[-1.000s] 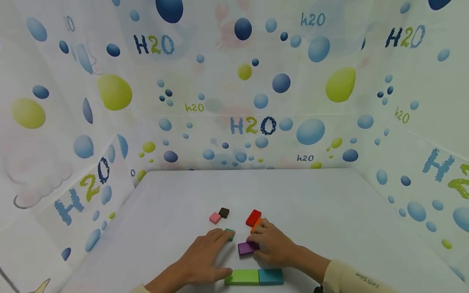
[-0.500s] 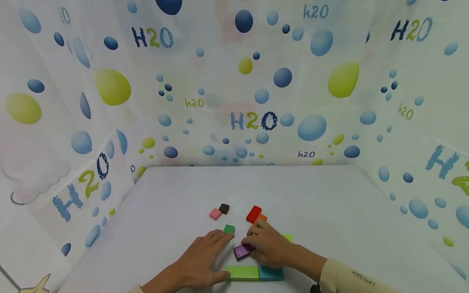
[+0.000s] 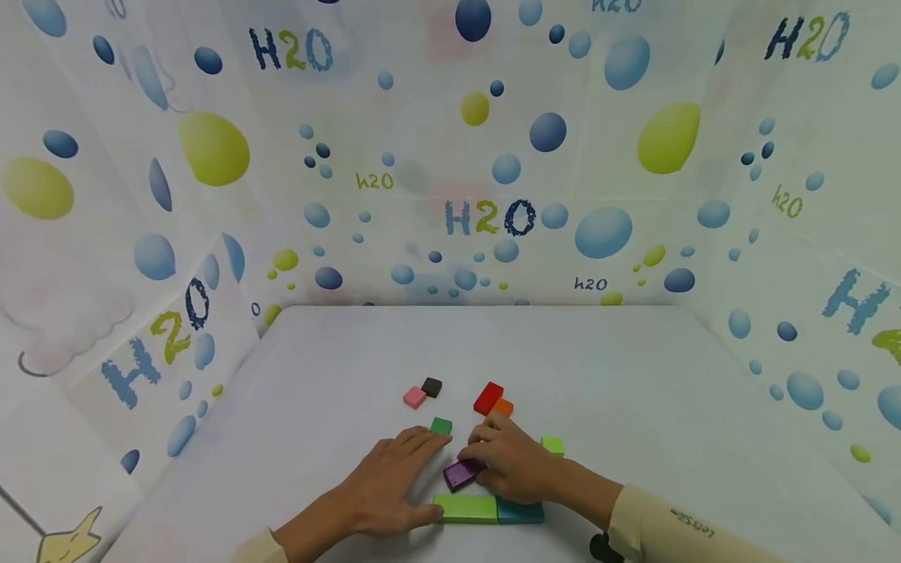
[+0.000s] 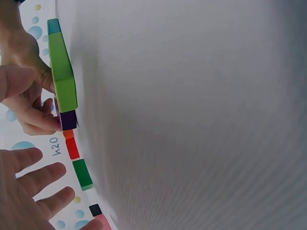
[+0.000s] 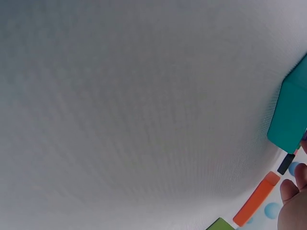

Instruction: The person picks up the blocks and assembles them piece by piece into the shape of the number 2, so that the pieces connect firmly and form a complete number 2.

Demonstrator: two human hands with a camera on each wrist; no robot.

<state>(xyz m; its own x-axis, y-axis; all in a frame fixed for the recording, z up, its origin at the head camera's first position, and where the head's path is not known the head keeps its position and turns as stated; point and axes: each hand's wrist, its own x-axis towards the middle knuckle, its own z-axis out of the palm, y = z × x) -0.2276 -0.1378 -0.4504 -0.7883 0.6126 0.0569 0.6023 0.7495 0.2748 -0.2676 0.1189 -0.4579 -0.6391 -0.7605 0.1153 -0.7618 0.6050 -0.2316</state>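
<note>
A purple block (image 3: 461,475) lies tilted on the table, and my right hand (image 3: 517,465) pinches its right end. In front of it stand a long lime-green block (image 3: 466,509) and a teal block (image 3: 521,512), end to end in a row. My left hand (image 3: 390,485) is spread with fairly straight fingers, its thumb touching the lime-green block's left end. Its index fingertip lies close to a small green block (image 3: 441,425); whether they touch I cannot tell. In the left wrist view the right fingers are at the purple block (image 4: 68,120).
Farther back lie a red block (image 3: 489,398) and an orange block (image 3: 503,407), touching. A pink block (image 3: 414,397) and a dark block (image 3: 432,387) sit left of them. Another lime block (image 3: 552,446) shows behind the right wrist. Patterned cloth (image 3: 450,156) surrounds the white table (image 3: 338,352).
The right hand has shifted left and nearer the long row, turning the purple block with it. The lime block behind the right wrist has come into view. The left hand has hardly moved.
</note>
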